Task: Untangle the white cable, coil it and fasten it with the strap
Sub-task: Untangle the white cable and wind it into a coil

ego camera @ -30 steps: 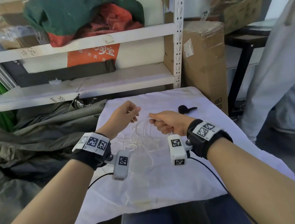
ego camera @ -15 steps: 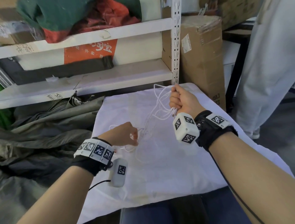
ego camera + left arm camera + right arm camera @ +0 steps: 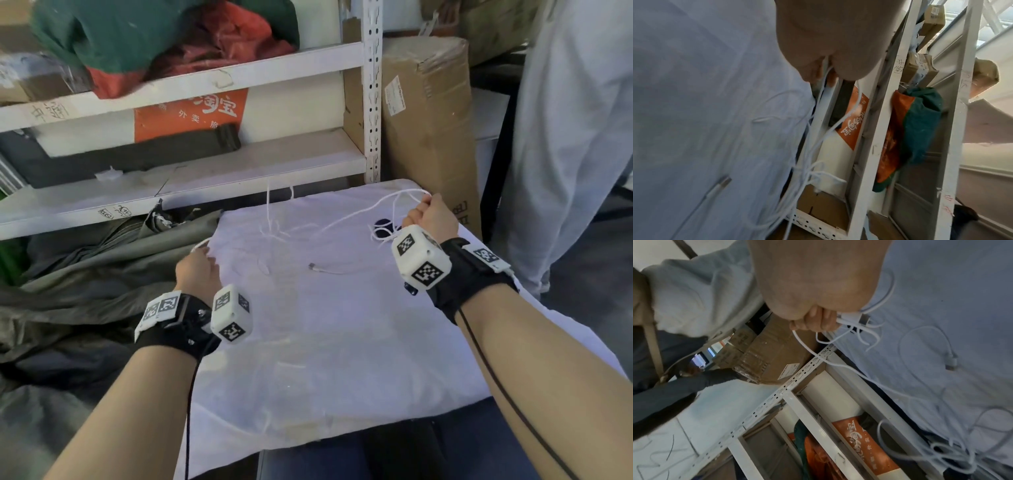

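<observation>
The white cable [image 3: 346, 219] stretches across the white cloth [image 3: 325, 342] between my two hands, with a tangled knot [image 3: 274, 230] near the cloth's far edge. My left hand [image 3: 198, 269] pinches strands of the cable at the cloth's left edge; the left wrist view shows the strands [image 3: 818, 142] leaving the left hand [image 3: 826, 71] toward the knot [image 3: 807, 172]. My right hand [image 3: 429, 214] grips several strands at the far right, a plug [image 3: 863, 319] sticking out of the right hand [image 3: 818, 321]. A second plug [image 3: 312, 266] lies loose on the cloth. The black strap [image 3: 382, 226] lies partly hidden behind my right hand.
A white metal shelf [image 3: 371, 102] with bags stands behind the table. A tall cardboard box [image 3: 428, 130] leans at the far right corner. A person in light clothes [image 3: 575, 137] stands to the right. Grey tarpaulin [image 3: 85, 281] is piled left of the table.
My hands have pulled apart: the left went to the cloth's left edge, the right came down and out to the right. The cable is now drawn out, and the strap shows again.
</observation>
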The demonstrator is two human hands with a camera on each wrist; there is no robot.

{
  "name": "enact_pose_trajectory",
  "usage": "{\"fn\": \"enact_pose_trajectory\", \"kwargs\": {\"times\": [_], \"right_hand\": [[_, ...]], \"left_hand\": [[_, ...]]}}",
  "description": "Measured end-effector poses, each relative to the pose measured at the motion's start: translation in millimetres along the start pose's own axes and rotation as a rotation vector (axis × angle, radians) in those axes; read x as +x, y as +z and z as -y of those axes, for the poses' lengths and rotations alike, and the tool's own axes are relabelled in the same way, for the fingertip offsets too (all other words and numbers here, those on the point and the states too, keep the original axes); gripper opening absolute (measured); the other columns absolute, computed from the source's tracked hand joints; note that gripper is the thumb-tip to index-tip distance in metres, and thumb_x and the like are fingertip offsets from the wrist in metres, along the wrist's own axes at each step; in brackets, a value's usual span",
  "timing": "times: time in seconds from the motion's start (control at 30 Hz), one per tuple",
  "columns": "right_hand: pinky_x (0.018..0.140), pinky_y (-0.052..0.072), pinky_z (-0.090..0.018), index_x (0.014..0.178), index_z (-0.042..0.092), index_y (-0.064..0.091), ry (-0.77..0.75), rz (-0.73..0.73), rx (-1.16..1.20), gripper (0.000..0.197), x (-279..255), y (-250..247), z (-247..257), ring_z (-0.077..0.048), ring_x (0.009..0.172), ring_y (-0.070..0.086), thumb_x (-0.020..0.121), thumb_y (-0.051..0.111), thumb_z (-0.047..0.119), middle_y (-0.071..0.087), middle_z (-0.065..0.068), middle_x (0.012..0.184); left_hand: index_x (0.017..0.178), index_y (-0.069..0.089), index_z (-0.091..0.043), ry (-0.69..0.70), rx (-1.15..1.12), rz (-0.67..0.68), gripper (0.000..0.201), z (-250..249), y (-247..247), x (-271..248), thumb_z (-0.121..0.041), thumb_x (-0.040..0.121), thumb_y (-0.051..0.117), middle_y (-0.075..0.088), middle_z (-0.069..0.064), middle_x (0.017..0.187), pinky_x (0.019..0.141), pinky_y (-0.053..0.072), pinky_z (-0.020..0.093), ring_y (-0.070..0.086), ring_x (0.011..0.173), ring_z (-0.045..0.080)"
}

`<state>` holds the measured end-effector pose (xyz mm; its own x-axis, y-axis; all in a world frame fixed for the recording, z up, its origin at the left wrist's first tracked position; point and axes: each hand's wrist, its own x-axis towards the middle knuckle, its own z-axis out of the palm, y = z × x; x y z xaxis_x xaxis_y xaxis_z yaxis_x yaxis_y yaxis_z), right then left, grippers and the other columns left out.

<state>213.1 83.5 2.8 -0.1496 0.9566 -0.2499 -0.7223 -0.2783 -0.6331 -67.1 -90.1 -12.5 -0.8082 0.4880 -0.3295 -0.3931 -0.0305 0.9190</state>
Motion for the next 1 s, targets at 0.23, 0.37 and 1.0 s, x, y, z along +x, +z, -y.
{"fn": "enact_pose_trajectory", "kwargs": {"times": [0.23,0.37,1.0], "right_hand": [[0.027,0.017,-0.017,0.068,0.016,0.04,0.129,0.239,-0.117,0.039,-9.7,14.7,-9.3,-0.005,0.024,0.018,0.104,0.029,0.024,0.026,0.009,0.034],[0.027,0.016,-0.016,0.07,0.016,0.042,0.165,0.359,-0.189,0.038,-17.6,27.3,-9.6,-0.004,0.025,0.019,0.104,0.03,0.029,0.027,0.009,0.035],[0.028,0.016,-0.014,0.065,0.017,0.036,0.111,0.138,-0.055,0.039,-14.9,9.4,4.5,-0.008,0.024,0.017,0.103,0.031,0.024,0.023,0.007,0.032]], "left_hand": [[0.135,0.043,-0.012,0.268,0.392,-0.045,0.056,9.2,22.3,-37.7,0.011,0.086,0.03,0.035,0.01,0.145,0.085,0.042,0.035,0.047,0.116,0.03],[0.116,0.055,-0.015,0.857,0.693,0.077,0.056,1.8,43.2,-56.0,0.014,0.074,0.032,0.047,-0.001,0.125,0.075,0.034,0.006,0.048,0.108,0.015],[0.081,0.063,-0.014,0.419,0.609,0.482,0.023,8.6,63.8,-33.8,-0.018,0.098,0.047,0.055,0.002,0.066,0.053,0.044,0.018,0.049,0.053,0.011]]}}
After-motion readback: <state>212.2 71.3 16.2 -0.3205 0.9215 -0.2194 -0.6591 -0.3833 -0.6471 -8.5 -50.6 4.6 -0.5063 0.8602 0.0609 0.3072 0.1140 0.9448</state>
